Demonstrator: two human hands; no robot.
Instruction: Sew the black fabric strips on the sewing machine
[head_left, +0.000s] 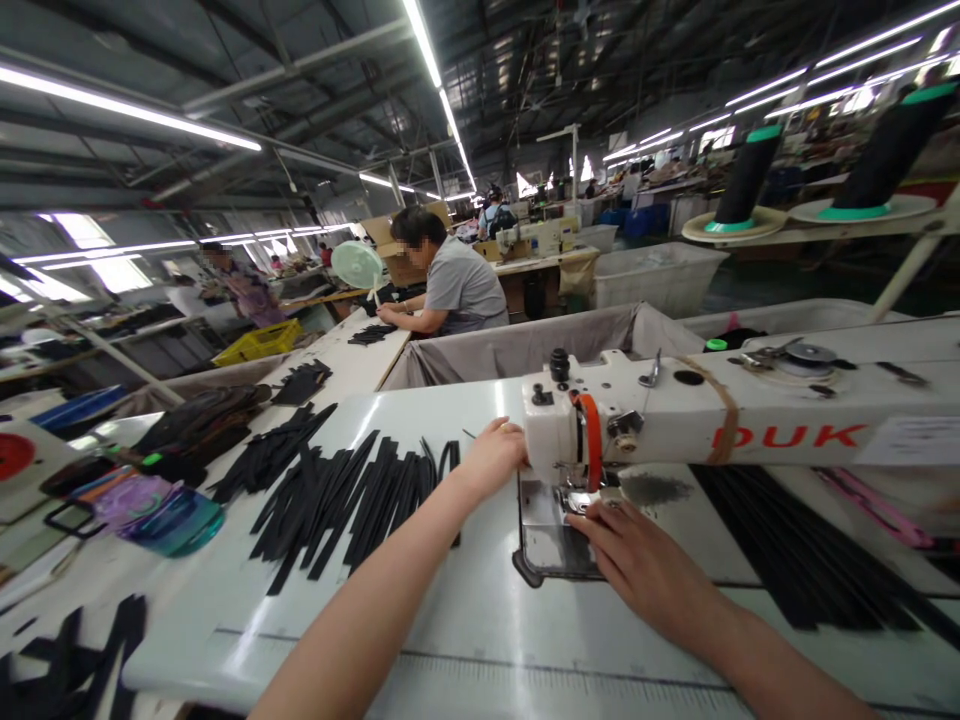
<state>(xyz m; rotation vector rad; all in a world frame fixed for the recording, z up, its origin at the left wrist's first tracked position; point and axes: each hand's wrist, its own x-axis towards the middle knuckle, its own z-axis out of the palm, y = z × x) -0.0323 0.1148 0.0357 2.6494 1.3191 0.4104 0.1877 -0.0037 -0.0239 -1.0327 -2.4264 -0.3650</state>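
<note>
A white sewing machine (652, 410) with red letters stands on the pale table. My left hand (496, 455) is at the left side of the machine's head; its fingertips are partly hidden, and what they hold, if anything, does not show. Beside the needle area, my right hand (626, 540) rests on the metal plate (559, 550), its fingers close together near the presser foot. Whether a piece lies under those fingers is too small to tell. Black strips (390, 500) lie in rows left of my left arm. More long black strips (802, 550) lie right of my right hand.
Two black thread cones (750, 180) stand on a rack at upper right. A purple and teal bottle (157, 510) and dark cloth (199, 430) are at left. A person in grey (465, 285) works at the table beyond. A fabric-lined bin (517, 345) is behind the machine.
</note>
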